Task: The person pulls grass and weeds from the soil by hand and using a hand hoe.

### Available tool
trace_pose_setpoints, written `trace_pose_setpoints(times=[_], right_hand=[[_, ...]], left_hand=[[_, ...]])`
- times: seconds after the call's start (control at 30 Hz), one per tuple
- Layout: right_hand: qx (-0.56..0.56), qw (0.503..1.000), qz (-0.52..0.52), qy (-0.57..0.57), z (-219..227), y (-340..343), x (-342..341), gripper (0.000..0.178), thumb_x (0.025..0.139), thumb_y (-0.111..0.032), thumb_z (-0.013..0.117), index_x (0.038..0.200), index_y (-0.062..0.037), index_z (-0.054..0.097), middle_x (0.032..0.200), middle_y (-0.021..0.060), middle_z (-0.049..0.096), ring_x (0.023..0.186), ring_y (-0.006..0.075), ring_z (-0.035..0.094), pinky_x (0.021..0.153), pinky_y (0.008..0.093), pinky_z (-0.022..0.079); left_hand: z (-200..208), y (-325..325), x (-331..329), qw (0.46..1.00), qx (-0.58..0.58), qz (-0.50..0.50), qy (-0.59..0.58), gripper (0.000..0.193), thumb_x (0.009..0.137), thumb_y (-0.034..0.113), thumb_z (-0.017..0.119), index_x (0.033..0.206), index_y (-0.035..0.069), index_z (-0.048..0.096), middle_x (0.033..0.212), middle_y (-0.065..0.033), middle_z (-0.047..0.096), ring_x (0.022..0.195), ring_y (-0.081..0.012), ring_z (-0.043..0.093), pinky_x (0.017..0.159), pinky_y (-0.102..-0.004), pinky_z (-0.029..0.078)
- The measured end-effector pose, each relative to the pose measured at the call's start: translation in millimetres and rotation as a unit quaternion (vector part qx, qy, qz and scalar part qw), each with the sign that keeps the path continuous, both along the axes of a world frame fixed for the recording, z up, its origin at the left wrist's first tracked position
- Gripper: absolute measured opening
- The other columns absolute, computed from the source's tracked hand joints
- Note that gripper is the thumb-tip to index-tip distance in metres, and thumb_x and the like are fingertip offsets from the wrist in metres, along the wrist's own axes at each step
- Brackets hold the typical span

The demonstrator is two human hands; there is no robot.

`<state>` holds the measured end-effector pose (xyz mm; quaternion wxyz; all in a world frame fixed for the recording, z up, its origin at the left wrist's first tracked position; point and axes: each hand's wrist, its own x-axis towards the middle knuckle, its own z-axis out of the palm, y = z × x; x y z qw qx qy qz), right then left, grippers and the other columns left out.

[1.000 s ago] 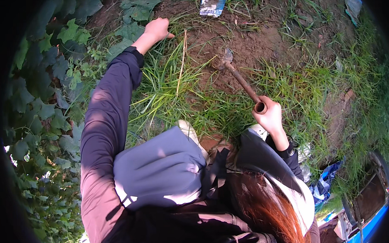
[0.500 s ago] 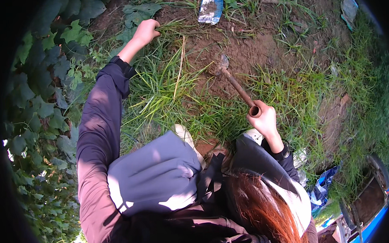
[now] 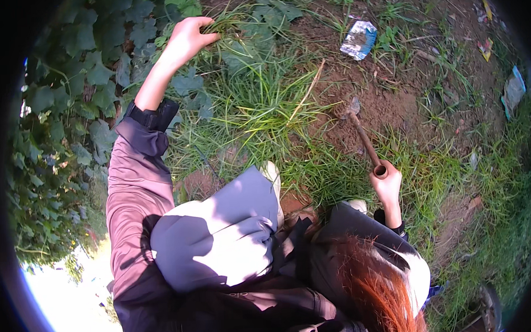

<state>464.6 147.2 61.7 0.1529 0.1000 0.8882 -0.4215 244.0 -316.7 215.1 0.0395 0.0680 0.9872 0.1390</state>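
Observation:
My left hand reaches out at the upper left, its thumb and fingers closed around a bunch of long green grass. My right hand grips a rusty hand trowel by its hollow, tube-like handle, near the open end. The trowel's small blade rests at a patch of bare brown soil. Between the two hands grows a thick clump of grass, with a dry pale stalk lying across its right side.
Broad-leaved vines cover the left side. A torn blue and white wrapper lies on the soil at the top. Another piece of plastic litter is at the far right. My knees and pale shoes are close below.
The view has swung left, so the ground appears further right. My left hand has moved left and farther away over the ground, still on grass. The trowel blade stays at the same soil.

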Motion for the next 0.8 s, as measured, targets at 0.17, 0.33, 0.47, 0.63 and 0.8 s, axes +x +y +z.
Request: trace_pose_setpoints(times=[0.17,0.33,0.47,0.63,0.8], right_hand=[[-0.001,0.999,0.037,0.012,-9.3,13.0,-9.6,0.026,0.068,-0.011,0.064,0.089,0.0035,0.063,0.061,0.0104,0.056,0.057,0.0107,0.051,0.058,0.026,0.045],[-0.061,0.997,0.042,-0.014,-31.5,40.9,-18.8,0.018,0.07,-0.008,0.063,0.084,0.0028,0.06,0.061,0.0029,0.051,0.058,0.0087,0.044,0.055,0.0246,0.04],[-0.087,0.993,0.045,-0.069,-18.7,44.4,-34.3,0.014,0.074,-0.004,0.06,0.088,0.0008,0.061,0.061,-0.0002,0.052,0.047,0.0062,0.045,0.042,0.0234,0.034],[-0.087,0.991,0.087,-0.061,-17.0,58.0,-54.6,0.014,0.073,-0.002,0.057,0.086,0.0017,0.061,0.059,-0.0006,0.048,0.045,0.006,0.043,0.041,0.0228,0.032],[-0.049,0.99,0.11,-0.067,-26.9,65.8,-60.1,0.02,0.072,-0.004,0.056,0.089,0.001,0.064,0.061,0.0003,0.05,0.046,0.0071,0.045,0.041,0.0238,0.034]], left_hand=[[70.7,-76.0,111.6,0.985,-0.058,0.151,-0.061,0.038,0.076,0.025,0.07,0.103,-0.002,0.063,0.079,-0.0127,0.066,0.067,-0.017,0.059,0.066,-0.0302,0.046],[109.7,-147.2,272.1,0.929,0.037,0.35,-0.116,0.039,0.078,0.025,0.072,0.104,-0.002,0.064,0.085,-0.0096,0.067,0.074,-0.0115,0.06,0.069,-0.0268,0.047],[116.5,-183.6,424.2,0.896,0.007,0.443,-0.035,0.029,0.082,0.02,0.069,0.102,-0.001,0.064,0.086,-0.0011,0.065,0.078,-0.0059,0.054,0.071,-0.0241,0.045],[74.3,-186.5,571.9,0.776,-0.032,0.627,-0.057,0.033,0.074,0.026,0.075,0.088,-0.002,0.067,0.074,-0.0088,0.066,0.063,-0.0147,0.059,0.061,-0.0329,0.047],[28.8,-196.5,706.1,0.633,0.074,0.767,-0.074,0.025,0.07,0.018,0.079,0.077,-0.003,0.067,0.061,-0.0072,0.063,0.05,-0.0126,0.059,0.044,-0.0277,0.048]])
